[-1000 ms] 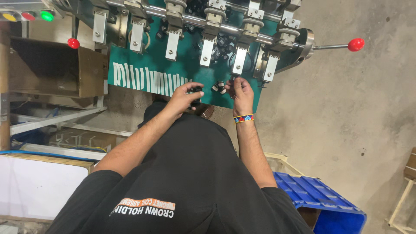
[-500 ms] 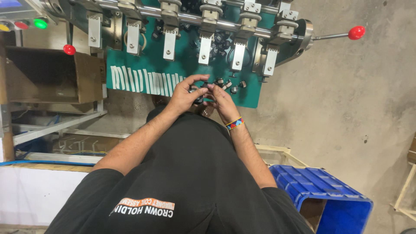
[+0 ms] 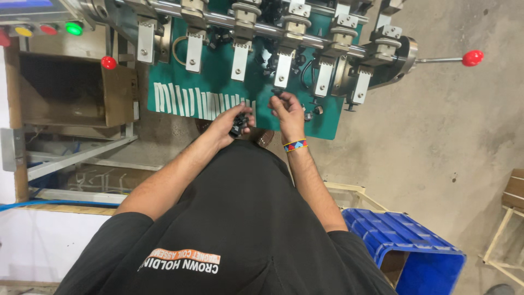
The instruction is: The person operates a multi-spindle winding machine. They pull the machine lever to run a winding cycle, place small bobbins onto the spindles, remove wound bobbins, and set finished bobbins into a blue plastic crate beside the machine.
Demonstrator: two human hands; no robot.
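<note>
My left hand is cupped over the near edge of the green machine table and holds several small black parts. My right hand, with a coloured bead bracelet on the wrist, is raised just right of it. It pinches one small black part at the fingertips, below the row of metal clamp arms on the steel shaft. More small black parts lie loose on the green table beside my right hand.
A lever with a red knob sticks out to the right, and a smaller red knob is at the left. A cardboard box and coloured lamps are at the left. A blue plastic crate stands on the concrete floor.
My hands, close together over the black parts before, have parted. The right hand has lifted toward the clamps with one part; the left has drawn back with the rest.
</note>
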